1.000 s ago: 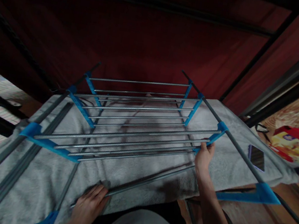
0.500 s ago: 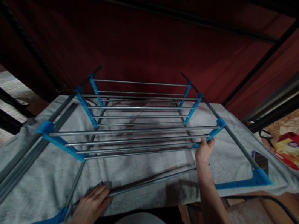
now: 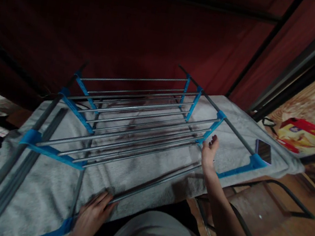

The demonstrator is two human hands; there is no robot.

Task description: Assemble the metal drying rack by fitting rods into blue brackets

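Observation:
A rack of thin grey metal bars (image 3: 135, 108) joined by blue plastic brackets (image 3: 38, 145) lies across a grey cloth-covered surface (image 3: 149, 165). At the front edge, my left hand (image 3: 94, 214) is closed over the near end of a loose-looking metal rod (image 3: 155, 184), which comes out between thumb and fingers. The rod's far end runs toward the right side. My right hand (image 3: 209, 153) is beside the right-hand blue bracket (image 3: 210, 131), its fingers slightly bent and apart, holding nothing. Whether it still touches the bracket's lower end is hard to tell.
Several grey tubes (image 3: 19, 175) lie along the left side. A phone (image 3: 263, 151) rests on the cloth near the right blue corner piece (image 3: 257, 162). Beyond are a red and yellow box (image 3: 311, 137) and a dark-framed chair (image 3: 263, 208). A dark red panel (image 3: 130, 29) stands behind.
My right hand has let go of the right blue bracket and its fingers have loosened. My left hand stays on the rod. The view has turned slightly to the right.

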